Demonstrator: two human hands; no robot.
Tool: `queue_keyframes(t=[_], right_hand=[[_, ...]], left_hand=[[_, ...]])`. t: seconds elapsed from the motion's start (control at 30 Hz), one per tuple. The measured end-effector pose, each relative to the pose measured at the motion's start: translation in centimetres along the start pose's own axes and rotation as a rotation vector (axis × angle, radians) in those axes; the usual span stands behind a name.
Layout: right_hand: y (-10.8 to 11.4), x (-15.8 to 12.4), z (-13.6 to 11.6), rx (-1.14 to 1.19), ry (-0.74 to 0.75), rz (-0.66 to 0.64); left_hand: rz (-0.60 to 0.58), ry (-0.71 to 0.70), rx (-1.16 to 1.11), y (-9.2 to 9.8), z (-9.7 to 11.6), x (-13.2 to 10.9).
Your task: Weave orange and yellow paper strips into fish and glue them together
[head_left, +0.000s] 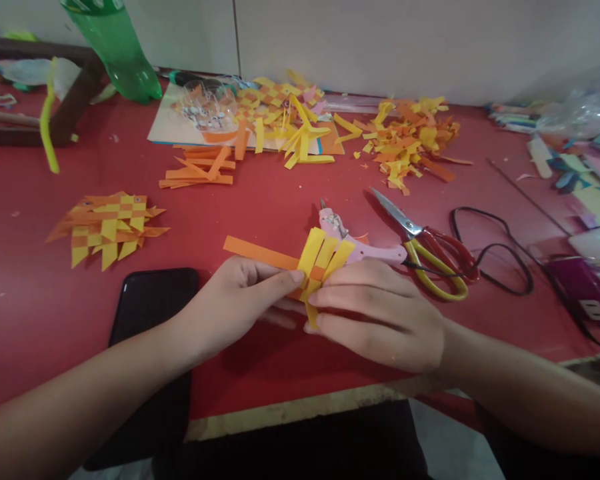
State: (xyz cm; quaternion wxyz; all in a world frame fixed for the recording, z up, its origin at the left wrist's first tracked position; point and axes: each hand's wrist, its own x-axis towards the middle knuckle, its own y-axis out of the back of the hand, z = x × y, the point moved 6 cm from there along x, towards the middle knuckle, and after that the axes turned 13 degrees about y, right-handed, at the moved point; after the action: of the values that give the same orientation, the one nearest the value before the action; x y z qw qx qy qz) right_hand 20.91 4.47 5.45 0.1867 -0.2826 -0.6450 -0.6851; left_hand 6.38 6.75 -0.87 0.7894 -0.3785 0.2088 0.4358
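One yellow-and-orange paper weave (pixel 316 269) is hovering above the desk (pixel 245 380), the left hand (pixel 243 293) pinching its left side, the right hand's (pixel 385 313) bent fingers gripping its right. Strips (pixel 261 251) are apparently being interlaced; tightening is likely requiring steady pinching.

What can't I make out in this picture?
In the head view:
Woven yellow-and-orange paper piece: partly covered by right hand and left hand.
Black rectangular phone: middle hidden by left forearm.
Translucent green plastic bottle: top cut off by upper edge.
Tiny pale pieces by clear plastic container: too small to identify.
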Motion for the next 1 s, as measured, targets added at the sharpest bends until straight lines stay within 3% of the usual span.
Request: queue_keyframes(t=[0.17,0.33,0.47,0.53,0.63,0.77,0.9,1.0], right_hand=[[-0.2,0.6,0.2,-0.011,-0.053,-0.104],[1.0,1.1,0.6,-0.017,-0.043,-0.042],[2.4,-1.0,3.2,-0.188,-0.263,-0.019],[2.7,-2.6,4.8,-0.219,-0.407,-0.102],[2.1,-4.8,6.5,-0.186,-0.549,-0.339],[1.2,-6.2,7.0,-0.159,-0.580,-0.492],[1.1,-6.2,7.2,-0.180,-0.582,-0.498],[2.2,-6.0,7.4,-0.249,-0.622,-0.394]], left_hand=[[0.027,-0.012,0.022,0.1,0.3,-0.2],[0.153,-0.118,0.103,0.7,1.1,-0.4],[0.276,-0.190,0.117,1.7,1.2,-0.7],[0.304,-0.196,0.114,2.1,1.0,-0.8],[0.302,-0.205,0.112,2.3,1.0,-0.8],[0.296,-0.211,0.119,2.3,1.1,-0.9],[0.315,-0.194,0.089,2.6,1.0,-0.9],[0.339,-0.231,0.118,2.8,1.1,-1.0]])
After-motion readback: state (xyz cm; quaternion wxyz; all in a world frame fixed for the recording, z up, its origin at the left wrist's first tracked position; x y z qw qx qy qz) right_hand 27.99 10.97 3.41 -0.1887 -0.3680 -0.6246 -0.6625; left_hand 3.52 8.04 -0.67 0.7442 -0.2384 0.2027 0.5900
